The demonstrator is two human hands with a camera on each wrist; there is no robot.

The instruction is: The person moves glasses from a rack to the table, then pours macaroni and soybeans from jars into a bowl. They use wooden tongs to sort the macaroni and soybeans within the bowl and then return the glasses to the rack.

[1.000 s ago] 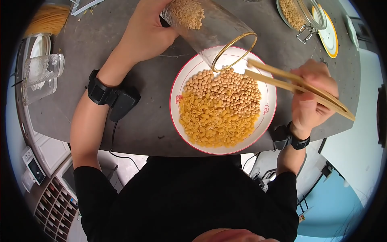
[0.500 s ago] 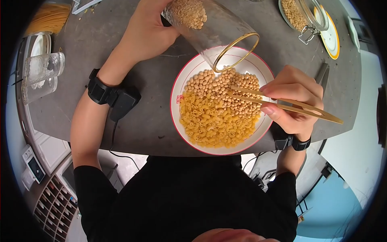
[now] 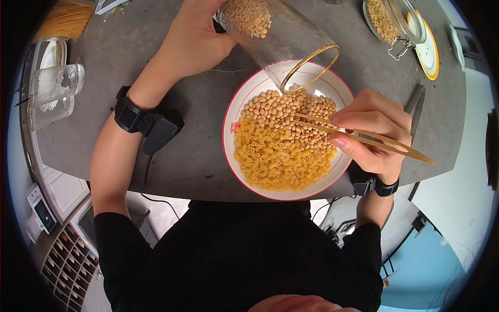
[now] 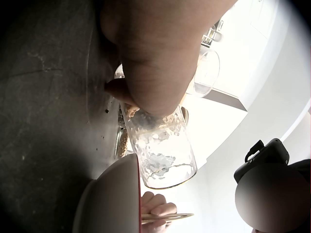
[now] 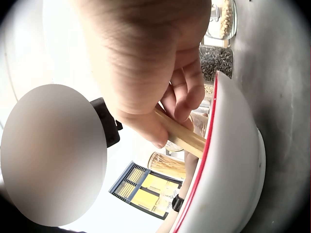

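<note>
My left hand (image 3: pixel 200 44) grips a clear glass (image 3: pixel 299 39) with a gold rim, tilted so its mouth hangs over the far side of a white bowl (image 3: pixel 340 86) with a red rim. Pale tan bits sit in the glass's base. Soybeans (image 3: pixel 265 106) fill the bowl's far half, and small yellow macaroni (image 3: pixel 280 161) covers the near half. Over the bowl's right side, my right hand (image 3: pixel 377 130) holds wooden tongs (image 3: pixel 410 152) between thumb and fingers, their tips among the soybeans. In the right wrist view, the bowl wall (image 5: pixel 233 160) hides those tips.
At the far right, an open clip-top jar (image 3: pixel 382 21) holds soybeans beside a yellow-rimmed plate (image 3: pixel 429 54). A grey metal tool (image 3: pixel 416 101) lies behind my right hand. Clear textured glasses (image 3: pixel 57 86) and spaghetti (image 3: pixel 65 21) are at the left. The bowl sits near the table's front edge.
My right hand has moved left with the tongs, whose tips went from above the bowl's right side into the soybeans and came closer together. The left hand and glass have shifted slightly right.
</note>
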